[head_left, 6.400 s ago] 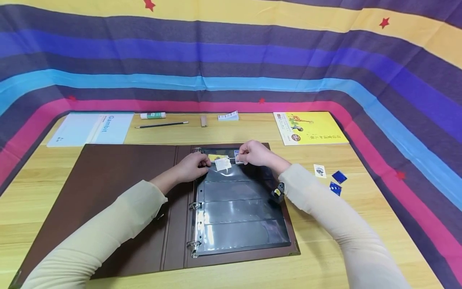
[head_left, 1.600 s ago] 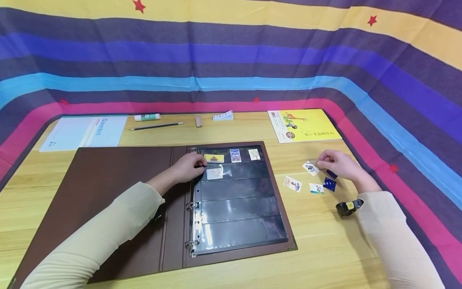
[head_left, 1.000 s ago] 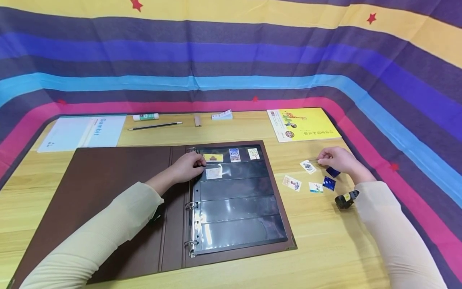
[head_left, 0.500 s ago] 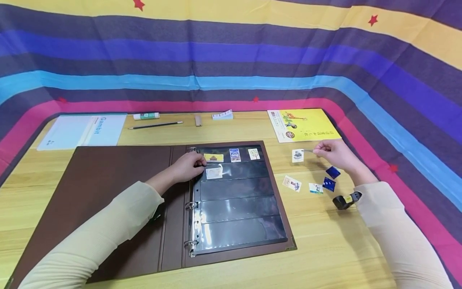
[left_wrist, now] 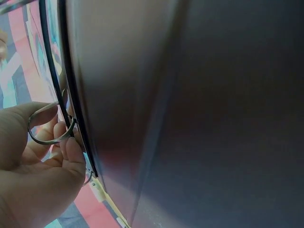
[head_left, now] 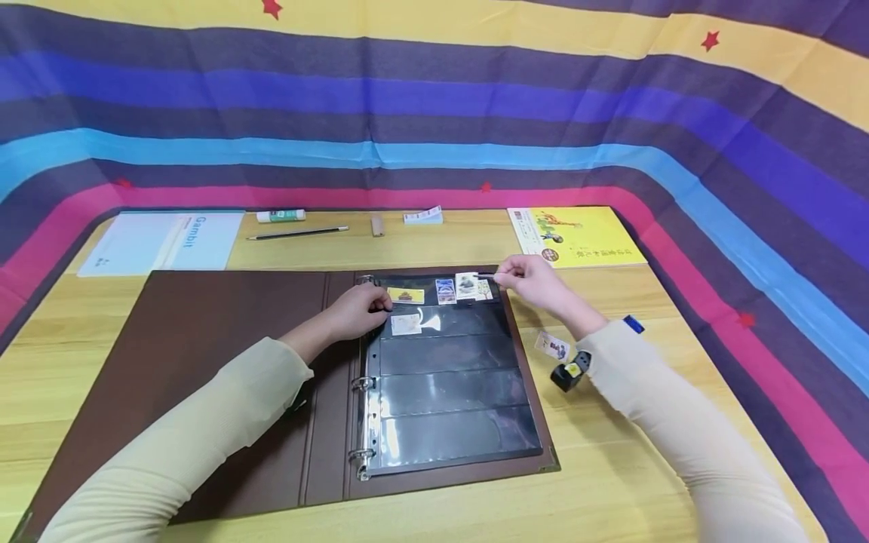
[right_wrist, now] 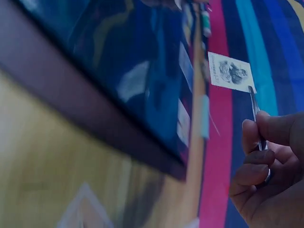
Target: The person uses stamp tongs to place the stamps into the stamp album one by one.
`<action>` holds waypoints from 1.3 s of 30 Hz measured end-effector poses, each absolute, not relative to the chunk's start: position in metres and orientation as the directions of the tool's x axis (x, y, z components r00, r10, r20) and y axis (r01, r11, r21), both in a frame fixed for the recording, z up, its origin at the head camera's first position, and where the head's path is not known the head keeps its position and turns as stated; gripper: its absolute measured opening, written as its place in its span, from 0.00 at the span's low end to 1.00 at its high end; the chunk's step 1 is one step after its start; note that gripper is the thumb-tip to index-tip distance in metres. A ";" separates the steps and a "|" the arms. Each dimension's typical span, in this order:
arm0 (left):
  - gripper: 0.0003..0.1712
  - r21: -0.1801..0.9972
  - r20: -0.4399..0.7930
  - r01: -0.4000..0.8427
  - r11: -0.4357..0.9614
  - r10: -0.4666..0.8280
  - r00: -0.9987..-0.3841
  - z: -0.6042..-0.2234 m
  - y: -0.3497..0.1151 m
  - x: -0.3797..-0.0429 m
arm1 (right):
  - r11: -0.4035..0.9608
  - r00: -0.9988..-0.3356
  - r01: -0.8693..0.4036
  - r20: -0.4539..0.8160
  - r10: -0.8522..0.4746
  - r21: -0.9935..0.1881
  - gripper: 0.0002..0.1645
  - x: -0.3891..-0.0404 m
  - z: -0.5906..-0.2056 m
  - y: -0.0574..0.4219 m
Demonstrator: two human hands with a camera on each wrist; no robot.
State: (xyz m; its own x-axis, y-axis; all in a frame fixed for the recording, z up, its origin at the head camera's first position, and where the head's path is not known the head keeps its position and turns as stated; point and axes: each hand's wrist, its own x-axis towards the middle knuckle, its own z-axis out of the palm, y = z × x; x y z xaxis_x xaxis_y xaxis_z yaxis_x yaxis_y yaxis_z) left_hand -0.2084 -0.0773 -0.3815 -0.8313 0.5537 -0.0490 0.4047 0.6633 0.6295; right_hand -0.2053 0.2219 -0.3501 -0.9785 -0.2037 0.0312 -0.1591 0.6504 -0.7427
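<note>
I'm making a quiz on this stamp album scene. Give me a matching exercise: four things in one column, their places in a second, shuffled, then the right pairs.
Things:
1. tweezers
2. glue stick
3. yellow book
4. left hand

Places:
A. far right of the table
B. at the top ring of the binder
C. pinched in the right hand, holding a stamp
D. far edge, just above the pencil

Pairs: 1-C, 2-D, 3-A, 4-B
</note>
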 end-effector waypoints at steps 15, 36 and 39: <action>0.05 0.626 -0.031 0.418 0.658 0.557 -0.830 -0.383 -0.077 -0.210 | 0.720 -0.957 -0.127 -0.108 -0.271 -0.682 0.09 -0.219 -0.368 0.184; 0.06 0.623 -0.046 0.402 0.671 0.545 -0.837 -0.384 -0.078 -0.211 | 0.795 -0.897 -0.328 -0.095 -0.432 -0.510 0.03 -0.231 -0.358 0.184; 0.06 0.626 -0.040 0.408 0.665 0.550 -0.834 -0.384 -0.078 -0.211 | 0.802 -0.898 -0.333 -0.092 -0.430 -0.497 0.04 -0.233 -0.361 0.182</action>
